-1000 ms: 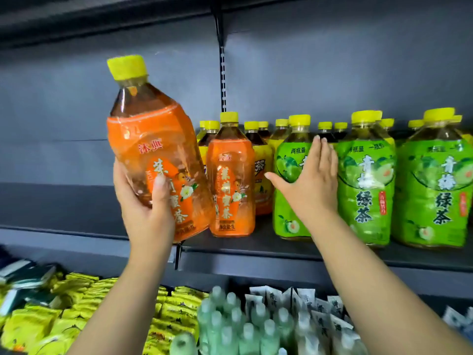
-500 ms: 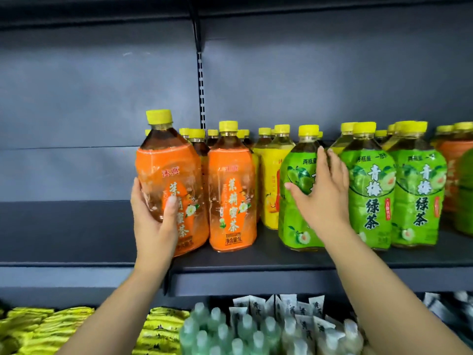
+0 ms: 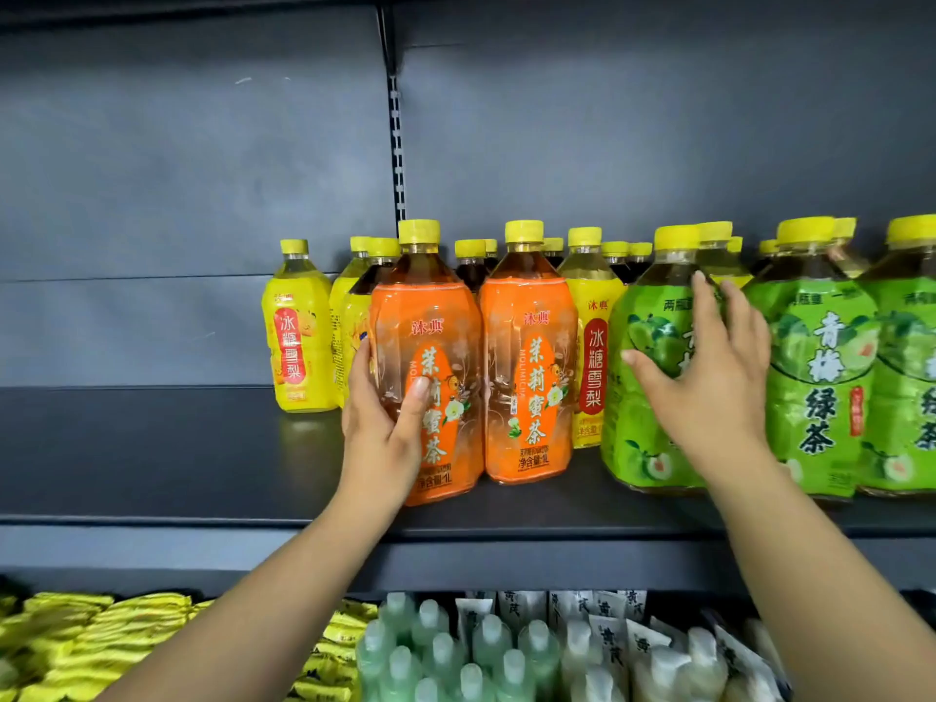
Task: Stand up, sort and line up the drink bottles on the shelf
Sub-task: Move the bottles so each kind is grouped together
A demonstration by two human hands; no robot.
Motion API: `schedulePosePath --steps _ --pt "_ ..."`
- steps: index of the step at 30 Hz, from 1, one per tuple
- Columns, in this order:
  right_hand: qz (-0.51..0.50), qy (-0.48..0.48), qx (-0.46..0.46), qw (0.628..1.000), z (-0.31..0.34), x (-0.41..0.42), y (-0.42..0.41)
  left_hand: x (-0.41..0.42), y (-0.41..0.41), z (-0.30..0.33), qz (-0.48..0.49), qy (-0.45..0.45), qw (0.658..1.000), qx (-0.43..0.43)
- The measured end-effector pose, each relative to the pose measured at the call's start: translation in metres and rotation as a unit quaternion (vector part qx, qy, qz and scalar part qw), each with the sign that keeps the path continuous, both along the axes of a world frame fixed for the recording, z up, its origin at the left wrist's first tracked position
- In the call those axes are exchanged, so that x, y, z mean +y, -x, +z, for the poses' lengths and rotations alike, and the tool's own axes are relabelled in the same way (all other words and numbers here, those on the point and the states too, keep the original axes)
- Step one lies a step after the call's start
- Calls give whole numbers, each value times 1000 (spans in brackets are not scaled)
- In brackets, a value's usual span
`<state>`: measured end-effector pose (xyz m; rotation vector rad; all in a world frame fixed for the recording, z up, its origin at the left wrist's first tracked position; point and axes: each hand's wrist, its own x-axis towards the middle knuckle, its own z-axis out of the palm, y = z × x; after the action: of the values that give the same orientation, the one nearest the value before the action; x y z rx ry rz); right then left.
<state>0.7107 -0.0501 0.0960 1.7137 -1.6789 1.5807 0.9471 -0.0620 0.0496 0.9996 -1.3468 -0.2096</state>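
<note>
Fingers (image 3: 413, 397) of the left hand (image 3: 377, 428) wrap round the low part of an orange tea bottle (image 3: 430, 316), thumb in front and the others hidden behind. That bottle stands up on the shelf (image 3: 152, 448) at the front, so the grip looks like it is there to slide the bottle snug and turn its label to face out. Fingers (image 3: 701, 296) of the right hand (image 3: 709, 377) are straight and spread, lying flat on a green tea bottle (image 3: 643, 357). They hold nothing. I think they just keep that bottle steady so it does not tip while things move close by.

Biggest, under both hands, is the dark shelf, with lots of bare room left of the left fingers. Past the right fingers stand more green bottles (image 3: 820, 377), kept together as one kind. Between the two hands stands a second orange bottle (image 3: 529, 347), touching the held one, so the same kinds sit side by side. Behind the fingers are yellow pear bottles (image 3: 592, 347), and one yellow bottle (image 3: 296, 326) stands alone, left of the left fingers and farther back. It may still need to join its group. Smallest are the yellow caps on top.
</note>
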Motion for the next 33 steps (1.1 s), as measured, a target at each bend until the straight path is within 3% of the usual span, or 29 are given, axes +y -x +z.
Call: schedulePosePath --steps 8,11,14,17,20,23,26,28,31,33 --pt "11 -11 21 1000 -7 1 29 -7 13 2 -47 3 998 -28" --pt "2 -23 53 998 -7 3 29 -4 19 5 73 -24 993 -89" --pt "-3 -50 96 994 -5 5 31 10 33 20 179 84 968 -153" --pt "3 3 114 993 6 12 45 12 57 51 144 190 938 -251" --pt "-61 110 157 980 28 11 79 7 98 88 57 225 917 -325" --pt "-137 99 195 966 63 3 128 -4 146 122 4 206 913 -351" --pt "-98 -79 238 963 96 1 159 -22 187 148 6 134 916 -378" --pt "-63 -167 300 937 107 -1 171 -32 202 154 24 51 912 -406" --pt "-30 -191 373 908 117 -4 181 -40 209 150 19 4 927 -374" --pt "21 -171 350 921 126 -10 198 -41 211 151 2 -7 945 -327"
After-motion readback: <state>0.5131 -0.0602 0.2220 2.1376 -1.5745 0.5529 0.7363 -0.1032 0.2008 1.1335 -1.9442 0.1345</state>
